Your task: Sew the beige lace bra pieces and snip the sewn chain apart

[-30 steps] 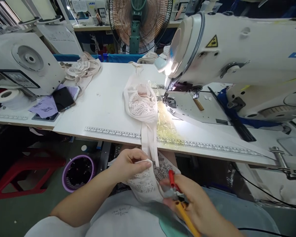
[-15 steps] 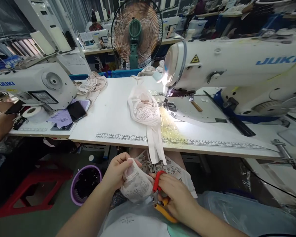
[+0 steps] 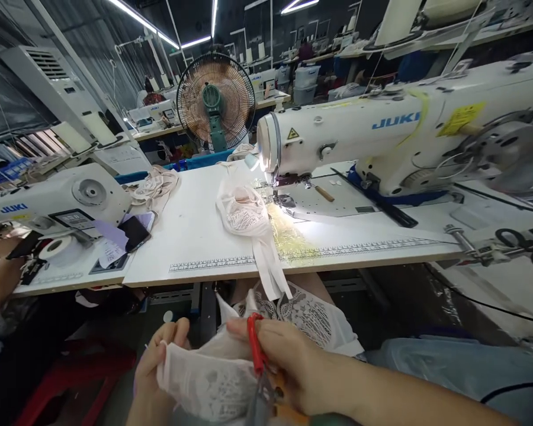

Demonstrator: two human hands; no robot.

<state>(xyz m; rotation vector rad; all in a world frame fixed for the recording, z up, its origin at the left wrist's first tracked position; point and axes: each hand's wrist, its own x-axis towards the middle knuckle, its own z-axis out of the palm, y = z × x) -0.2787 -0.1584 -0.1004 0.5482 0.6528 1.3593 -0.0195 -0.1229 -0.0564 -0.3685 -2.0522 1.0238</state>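
Observation:
My left hand (image 3: 160, 361) pinches the edge of a pale lace bra piece (image 3: 213, 378), which is stretched across my lap. My right hand (image 3: 293, 361) is wrapped round scissors (image 3: 257, 349) with red and orange handles. Their metal blades point down against the lace, partly cut off by the lower frame edge. The right thumb and fingers also press on the fabric. More white lace (image 3: 311, 313) lies on my lap beyond the right hand. Another pale bra (image 3: 244, 213) rests on the table, its straps hanging over the front edge.
A sewing machine (image 3: 337, 130) with a lit needle stands at the right of the white table (image 3: 190, 225). Another machine (image 3: 71, 195) and a phone (image 3: 135, 231) are at left, near a co-worker's arm (image 3: 0, 284). A fan (image 3: 215, 106) stands behind; a red stool (image 3: 71, 378) is below left.
My view has tilted up and turned right. The left hand has moved down and left, spreading the lace piece wider. The scissor blades now point downward, toward me.

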